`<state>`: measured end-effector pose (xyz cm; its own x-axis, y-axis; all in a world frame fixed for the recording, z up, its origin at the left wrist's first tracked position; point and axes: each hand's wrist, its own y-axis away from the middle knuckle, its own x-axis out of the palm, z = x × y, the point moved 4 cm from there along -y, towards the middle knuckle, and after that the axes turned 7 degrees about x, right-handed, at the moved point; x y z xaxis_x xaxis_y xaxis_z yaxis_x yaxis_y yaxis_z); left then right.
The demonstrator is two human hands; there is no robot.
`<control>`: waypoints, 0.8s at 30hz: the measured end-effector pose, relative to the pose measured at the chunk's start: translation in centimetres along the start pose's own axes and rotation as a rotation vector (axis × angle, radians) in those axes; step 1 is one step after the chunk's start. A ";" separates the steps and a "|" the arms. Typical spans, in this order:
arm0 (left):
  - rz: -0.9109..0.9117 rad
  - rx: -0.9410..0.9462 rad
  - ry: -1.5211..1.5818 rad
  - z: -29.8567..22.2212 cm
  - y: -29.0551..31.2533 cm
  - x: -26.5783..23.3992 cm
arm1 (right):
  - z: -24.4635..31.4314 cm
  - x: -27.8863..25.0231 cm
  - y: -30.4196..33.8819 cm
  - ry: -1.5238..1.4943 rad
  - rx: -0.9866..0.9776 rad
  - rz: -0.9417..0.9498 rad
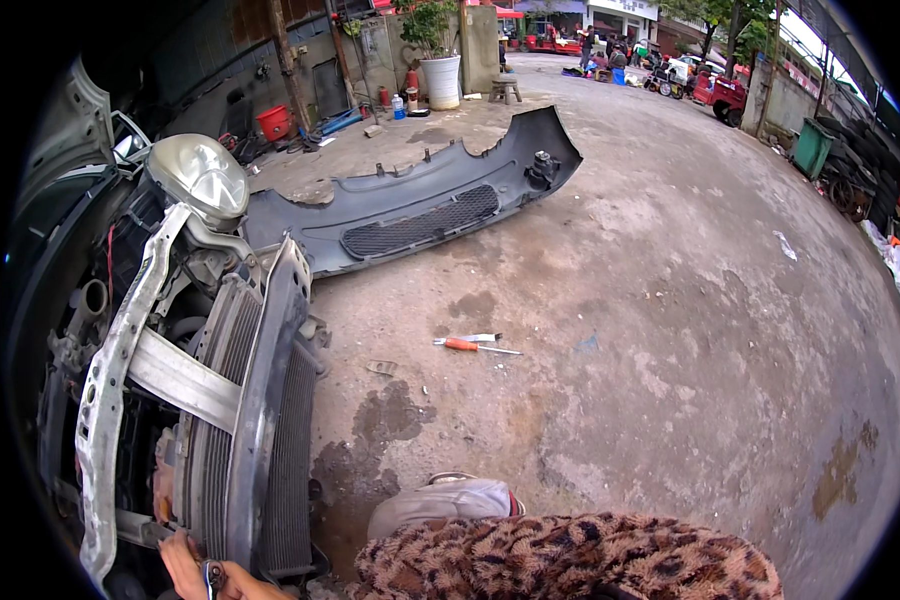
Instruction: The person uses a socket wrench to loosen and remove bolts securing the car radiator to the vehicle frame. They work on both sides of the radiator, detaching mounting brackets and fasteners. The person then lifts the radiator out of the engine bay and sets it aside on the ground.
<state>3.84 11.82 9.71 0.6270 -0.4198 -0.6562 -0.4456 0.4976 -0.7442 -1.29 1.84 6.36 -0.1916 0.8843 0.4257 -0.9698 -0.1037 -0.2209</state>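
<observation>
My right hand (232, 580) reaches in at the bottom edge, out of a leopard-print fuzzy sleeve (570, 560). It is closed around a small metal tool (213, 576) at the lower end of the exposed radiator (280, 440) of a car whose bumper has been taken off. A silver crossbar (120, 370) and a headlight (202, 178) sit to the left of the radiator. My left hand is out of sight. A grey-clad knee (440, 500) shows beside the sleeve.
The removed grey bumper (420, 200) lies on the concrete ground further out. An orange-handled screwdriver (475, 346) and another small tool lie mid-ground. Dark wet stains (370, 450) spread near the radiator. A red bucket (273, 122), a white planter and parked vehicles stand far off.
</observation>
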 end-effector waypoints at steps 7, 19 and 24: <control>-0.077 0.056 -0.015 -0.6 0.0 -0.4 | -0.4 1.8 0.6 0.073 -0.270 -0.069; 0.368 0.068 0.146 -1.1 -0.8 -1.9 | -2.3 -5.4 -1.8 0.818 -0.242 0.294; 0.410 0.137 0.101 -1.9 -2.0 -1.9 | -0.1 -8.8 -4.3 0.913 -0.461 0.160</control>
<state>2.29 10.22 12.23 0.3475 -0.2360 -0.9075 -0.5515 0.7313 -0.4014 4.57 -5.41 3.49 0.0612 0.9038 -0.4237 -0.7544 -0.2360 -0.6125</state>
